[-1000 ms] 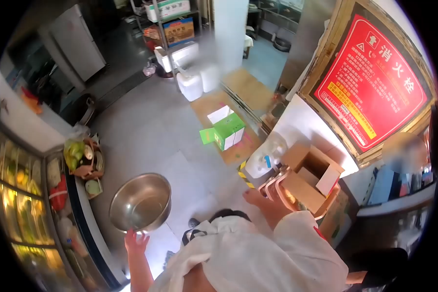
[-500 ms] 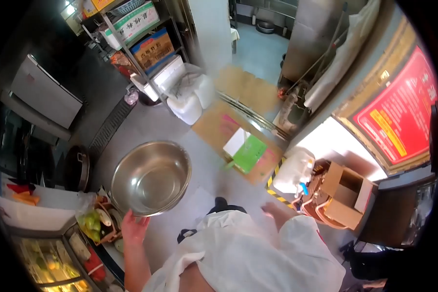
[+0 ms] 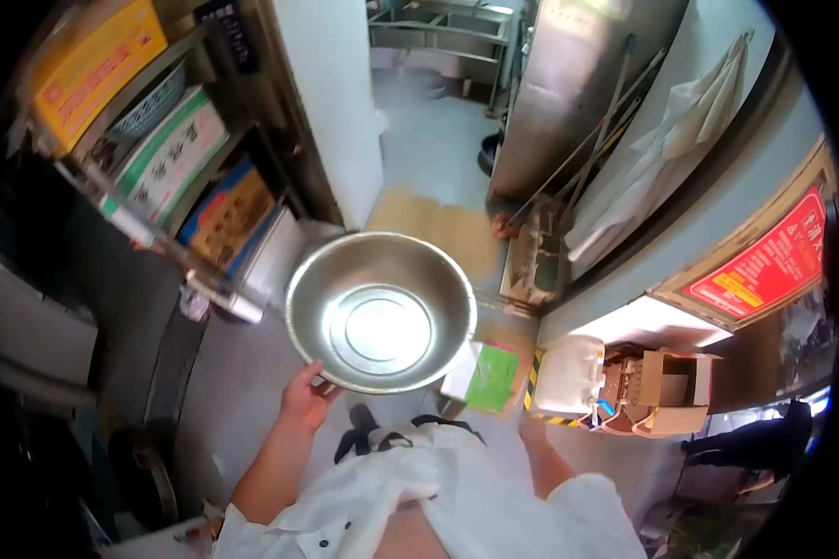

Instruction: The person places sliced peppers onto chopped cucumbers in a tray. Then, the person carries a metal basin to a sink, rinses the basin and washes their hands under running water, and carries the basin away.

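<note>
A large round stainless steel basin hangs in front of me, its shiny inside facing up and bare. My left hand grips the near-left part of its rim, fingers closed on the edge. At my right side my right hand hangs low, away from the basin, nearest the green and white box on the floor. Its fingers are too indistinct to read.
Ahead is a doorway with flattened cardboard on the floor. Shelving with boxes stands left. On the right are a white plastic jug, an open carton and a hanging white cloth. A person is at far right.
I have moved forward, closer to the doorway and the shelving. The basin, still in my left hand, has shifted from the left toward the middle of the view.
</note>
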The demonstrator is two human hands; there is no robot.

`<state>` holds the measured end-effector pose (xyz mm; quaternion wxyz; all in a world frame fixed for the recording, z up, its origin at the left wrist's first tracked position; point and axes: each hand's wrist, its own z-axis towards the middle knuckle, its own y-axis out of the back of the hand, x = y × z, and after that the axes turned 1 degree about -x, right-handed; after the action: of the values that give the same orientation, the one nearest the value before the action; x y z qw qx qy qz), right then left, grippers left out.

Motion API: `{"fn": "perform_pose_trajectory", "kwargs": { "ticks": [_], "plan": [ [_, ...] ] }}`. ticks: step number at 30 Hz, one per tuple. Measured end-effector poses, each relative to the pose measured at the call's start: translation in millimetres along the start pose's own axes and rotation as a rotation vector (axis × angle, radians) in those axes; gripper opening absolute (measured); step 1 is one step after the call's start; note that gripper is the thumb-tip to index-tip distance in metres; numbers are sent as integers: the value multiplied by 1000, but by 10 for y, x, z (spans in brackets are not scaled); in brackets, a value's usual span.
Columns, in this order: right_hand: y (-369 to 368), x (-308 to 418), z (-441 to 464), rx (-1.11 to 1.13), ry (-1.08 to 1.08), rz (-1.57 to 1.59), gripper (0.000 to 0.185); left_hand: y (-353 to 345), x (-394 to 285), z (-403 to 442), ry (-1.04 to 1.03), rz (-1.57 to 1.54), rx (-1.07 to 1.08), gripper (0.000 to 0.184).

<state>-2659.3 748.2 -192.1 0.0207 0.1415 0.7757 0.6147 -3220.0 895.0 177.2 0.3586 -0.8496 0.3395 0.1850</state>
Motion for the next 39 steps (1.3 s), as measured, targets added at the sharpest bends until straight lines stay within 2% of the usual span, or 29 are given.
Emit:
{"fn": "perform_pose_trajectory", "kwargs": {
  "ticks": [1,2,3,4,5,6,9,12,15,16,17,18,19,20,21,23,25,26,29,31,32,33,35,39],
  "plan": [
    [12,-203,-404,141,37,-213,17,-172,-199,262,32,13,42,32],
    [226,-242,-734,534,8,-244,15,-343,-383,531,66,30,78,32],
    [335,-303,-1159,605,48,-124,15,-537,-557,804,97,53,117,32],
    [523,-151,-1468,678,68,-137,14,-714,-703,1086,114,81,142,32],
    [606,-62,-1691,821,-33,3,17,-922,-864,1337,132,106,171,33],
    [673,46,-1861,797,156,-106,23,-1122,-1006,1588,151,128,195,33],
    [812,572,-1520,885,98,-25,24,-1766,-1339,2297,183,179,221,36],
    [657,924,-404,896,52,63,26,-2364,-1558,3022,193,180,207,38],
    [440,1072,1463,749,32,129,28,-2997,-1846,3642,226,130,157,40],
    [599,1269,2258,571,-340,376,33,-3218,-1968,3839,259,108,145,39],
    [321,1234,2960,219,-390,544,37,-3456,-2090,4024,239,111,135,39],
    [1272,1556,3758,279,-502,711,39,-3669,-2206,4178,223,110,119,39],
    [2359,1983,4478,265,-471,742,38,-3877,-2310,4358,207,103,105,38],
    [2259,2010,5167,82,-492,821,35,-3995,-2413,4645,220,85,116,39],
    [2954,2269,5811,190,-453,789,32,-4149,-2518,4891,228,79,128,38],
    [2964,2376,7107,-4,-311,1050,29,-4577,-2752,5312,203,72,115,37],
    [3447,2743,8024,-61,-200,1113,28,-4886,-2908,5952,168,68,160,37],
    [3655,2894,8437,-96,-144,1146,28,-5084,-2995,6306,154,58,168,36],
    [3963,3112,9334,61,-127,1109,23,-5778,-3210,7535,183,13,188,36],
    [3897,3134,9762,95,-151,1082,23,-6337,-3402,8423,248,-29,203,36],
    [3775,3098,9935,126,-285,1157,22,-6541,-3421,9034,270,-25,271,32],
    [3777,3053,10126,168,-427,1227,22,-6887,-3506,9348,264,-34,243,31],
    [4193,3311,10347,96,-707,1418,22,-7695,-3741,9839,246,-21,173,30],
    [4090,3171,11123,81,-832,1500,21,-8828,-4311,10773,257,75,151,33]
  ]
}}
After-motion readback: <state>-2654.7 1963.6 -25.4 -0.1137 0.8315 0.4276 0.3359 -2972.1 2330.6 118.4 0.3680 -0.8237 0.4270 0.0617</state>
